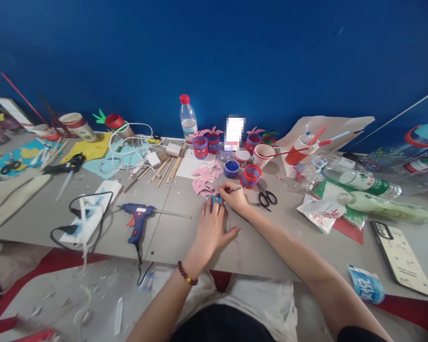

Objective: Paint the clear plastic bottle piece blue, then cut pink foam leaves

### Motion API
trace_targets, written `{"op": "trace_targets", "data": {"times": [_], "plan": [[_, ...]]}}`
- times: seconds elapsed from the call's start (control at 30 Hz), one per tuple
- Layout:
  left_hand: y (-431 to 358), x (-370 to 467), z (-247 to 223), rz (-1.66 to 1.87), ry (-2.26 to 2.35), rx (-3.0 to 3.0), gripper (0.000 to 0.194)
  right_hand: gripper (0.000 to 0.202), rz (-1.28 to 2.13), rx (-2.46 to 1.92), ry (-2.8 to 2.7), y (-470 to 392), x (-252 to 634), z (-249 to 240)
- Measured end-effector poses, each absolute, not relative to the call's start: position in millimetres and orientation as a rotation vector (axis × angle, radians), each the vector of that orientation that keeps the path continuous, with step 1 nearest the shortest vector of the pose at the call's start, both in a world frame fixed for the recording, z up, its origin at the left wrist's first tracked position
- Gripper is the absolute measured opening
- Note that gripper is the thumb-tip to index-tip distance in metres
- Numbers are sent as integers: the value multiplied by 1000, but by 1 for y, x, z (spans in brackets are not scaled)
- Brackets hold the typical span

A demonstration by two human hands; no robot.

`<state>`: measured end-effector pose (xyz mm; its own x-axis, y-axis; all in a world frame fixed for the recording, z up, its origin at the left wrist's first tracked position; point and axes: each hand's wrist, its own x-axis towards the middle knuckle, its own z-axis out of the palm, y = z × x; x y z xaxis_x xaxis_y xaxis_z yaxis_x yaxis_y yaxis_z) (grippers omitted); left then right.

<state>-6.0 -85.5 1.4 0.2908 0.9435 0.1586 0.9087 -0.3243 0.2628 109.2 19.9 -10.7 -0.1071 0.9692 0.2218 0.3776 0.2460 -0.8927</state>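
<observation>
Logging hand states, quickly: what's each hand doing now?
Left hand: open, palm down, touching blue paper.
Right hand: closed, holding a slim pen-like tool.

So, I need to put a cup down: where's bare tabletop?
Bare table lies this side of the glue stick, between the glue gun and left hand; also between the right forearm and smartphone. It's crowded along the blue wall, around the blue paint jar.

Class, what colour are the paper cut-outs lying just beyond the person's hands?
Pink; the paper cut-outs show best in the head view.
</observation>
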Motion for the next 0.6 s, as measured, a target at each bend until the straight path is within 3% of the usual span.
{"op": "trace_targets", "data": {"times": [0.6], "plan": [[-86, -6, 4, 428, 1755, 2428, 77, 32, 846, -1272, -1620, 13, 112, -12]]}}
